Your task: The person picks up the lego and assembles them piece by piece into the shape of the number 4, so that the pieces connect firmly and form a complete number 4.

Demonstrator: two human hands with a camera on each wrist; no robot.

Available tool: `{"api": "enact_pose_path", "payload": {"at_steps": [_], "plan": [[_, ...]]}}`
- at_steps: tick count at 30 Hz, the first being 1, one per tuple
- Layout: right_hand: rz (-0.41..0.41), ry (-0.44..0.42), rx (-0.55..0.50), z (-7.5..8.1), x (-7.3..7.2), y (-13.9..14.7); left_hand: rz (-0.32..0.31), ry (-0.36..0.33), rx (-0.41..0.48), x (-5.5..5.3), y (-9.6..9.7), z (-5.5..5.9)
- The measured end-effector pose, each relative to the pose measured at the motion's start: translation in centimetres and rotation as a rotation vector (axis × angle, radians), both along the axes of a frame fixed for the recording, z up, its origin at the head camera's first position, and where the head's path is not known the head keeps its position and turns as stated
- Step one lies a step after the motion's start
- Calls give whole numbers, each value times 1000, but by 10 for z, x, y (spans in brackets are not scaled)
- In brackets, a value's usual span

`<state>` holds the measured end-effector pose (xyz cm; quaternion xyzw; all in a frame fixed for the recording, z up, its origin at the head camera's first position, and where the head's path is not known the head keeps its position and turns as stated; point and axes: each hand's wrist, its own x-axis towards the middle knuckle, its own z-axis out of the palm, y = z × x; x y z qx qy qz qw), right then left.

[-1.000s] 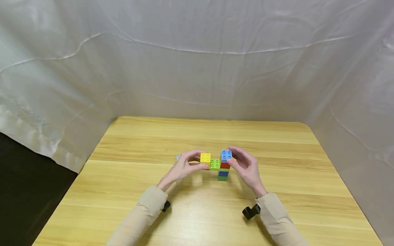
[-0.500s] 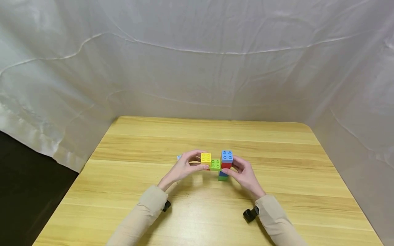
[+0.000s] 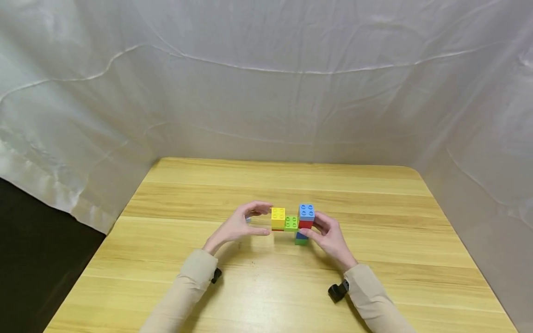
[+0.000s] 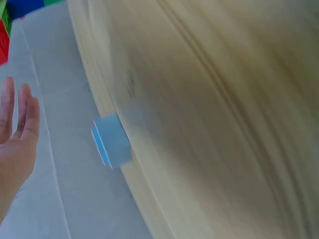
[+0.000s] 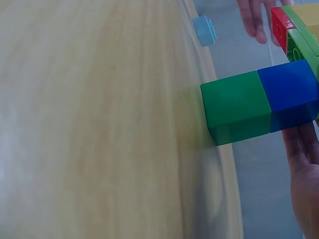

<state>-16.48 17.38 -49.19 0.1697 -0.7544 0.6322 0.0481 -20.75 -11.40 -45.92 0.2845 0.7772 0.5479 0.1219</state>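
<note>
A structure of toy bricks stands on the table. Its column has a green brick (image 5: 238,108) at the bottom, then a dark blue brick (image 5: 290,94), with a red brick (image 3: 306,224) and a light blue brick (image 3: 306,212) higher up. A lime green brick (image 3: 291,224) juts left from the column, bearing a yellow brick (image 3: 278,216) on top, with a small red brick (image 5: 282,29) under that end. My right hand (image 3: 332,238) grips the column near the red brick, thumb in front and fingers behind. Just left of the yellow brick, my left hand (image 3: 237,225) is spread, holding nothing.
A loose light blue brick (image 4: 113,139) lies on the wooden table (image 3: 258,296), partly hidden behind the left hand in the head view. Grey-white sheeting (image 3: 266,101) hangs behind and beside the table. Each wrist carries a small black camera (image 3: 338,291).
My left hand has let go of the yellow brick and drawn back left, its fingers spreading. Earlier, my right hand slid from the top light blue brick down the column.
</note>
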Motion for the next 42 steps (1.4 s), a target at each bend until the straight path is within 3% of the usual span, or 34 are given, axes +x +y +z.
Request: {"api": "enact_pose_path", "payload": {"at_steps": [14, 22, 32, 42], "plan": [[-11, -39, 7, 0, 1, 0, 62, 103, -118, -17, -27, -9], [-16, -19, -1, -2, 0, -1, 64, 67, -164, -23, -32, -9], [-8, -27, -2, 0, 0, 0, 39, 48, -143, -27, -34, -14], [-13, -17, 6, -1, 0, 0, 53, 26, -240, -27, -34, -14]]}}
